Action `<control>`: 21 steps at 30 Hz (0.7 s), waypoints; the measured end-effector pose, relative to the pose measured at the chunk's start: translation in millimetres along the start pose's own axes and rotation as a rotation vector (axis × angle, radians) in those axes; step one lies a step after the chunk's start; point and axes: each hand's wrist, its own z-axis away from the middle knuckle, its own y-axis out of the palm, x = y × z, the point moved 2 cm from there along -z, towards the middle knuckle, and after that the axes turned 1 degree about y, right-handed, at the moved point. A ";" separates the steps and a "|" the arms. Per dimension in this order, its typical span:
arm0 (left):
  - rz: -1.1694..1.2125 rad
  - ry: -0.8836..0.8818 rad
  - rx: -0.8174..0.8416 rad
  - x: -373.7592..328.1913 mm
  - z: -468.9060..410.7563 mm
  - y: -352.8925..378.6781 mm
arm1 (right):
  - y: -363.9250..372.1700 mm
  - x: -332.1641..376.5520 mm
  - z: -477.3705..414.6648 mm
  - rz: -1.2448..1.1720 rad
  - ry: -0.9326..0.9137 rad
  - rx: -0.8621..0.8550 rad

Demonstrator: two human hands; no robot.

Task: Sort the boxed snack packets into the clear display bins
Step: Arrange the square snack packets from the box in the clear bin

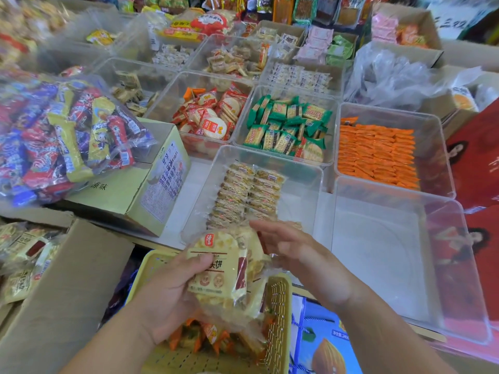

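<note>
My left hand (172,290) grips a stack of pale yellow snack packets (218,268) above a yellow plastic basket (278,319). My right hand (291,249) reaches in from the right, its straight fingers touching the far side of the stack. Just beyond the hands stands a clear bin (302,168) holding two neat rows of the same yellow packets (248,193). To its right is a clear bin (391,255) with nothing in it.
Behind stand clear bins of red-white rice crackers (210,114), green biscuit packets (291,128) and orange packets (378,155). A bag of mixed candy (62,136) lies on a cardboard box (159,179) at left. Another open carton (54,279) sits at lower left.
</note>
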 end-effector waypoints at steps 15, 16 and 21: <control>-0.282 0.144 -0.003 6.1 -2.2 9.6 | -4.8 -36.7 -1.5 0.038 0.133 -0.526; -0.284 0.152 -0.022 9.0 -4.5 9.9 | -1.7 -38.1 -2.2 0.010 0.146 -0.546; -0.209 0.201 -0.092 19.4 -15.3 17.3 | 19.8 -44.9 -11.7 -0.069 0.182 -0.561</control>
